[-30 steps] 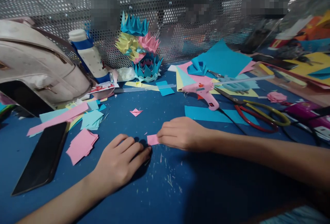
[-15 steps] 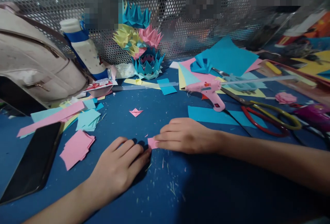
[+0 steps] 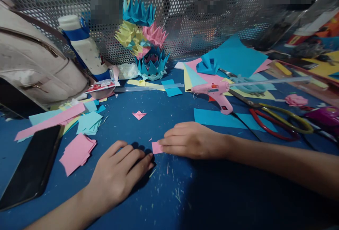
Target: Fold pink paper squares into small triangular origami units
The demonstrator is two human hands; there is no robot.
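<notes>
A small pink paper piece [image 3: 157,147] lies on the blue table, its left part showing. My right hand [image 3: 189,140] rests over its right part, fingers together and pressing it down. My left hand [image 3: 119,170] is just left of the paper, apart from it, palm down. Its fingers are loosely bent with gaps between them, and nothing shows in them; the thumb is mostly hidden. Beyond the hands sits a small folded pink paper piece [image 3: 139,115]. A stack of pink paper squares [image 3: 77,154] is left of my left hand.
A phone [image 3: 31,166] lies at left, near light-blue squares [image 3: 89,122]. A pink glue gun [image 3: 213,92] and scissors [image 3: 278,120] lie beyond my right hand. Folded paper flowers [image 3: 152,64], a bottle [image 3: 82,46] and a backpack [image 3: 34,57] stand along the perforated metal panel [image 3: 180,21].
My left hand has drawn slightly left, away from the corner of the pink paper. My right hand stays on the paper. The view has shifted a little.
</notes>
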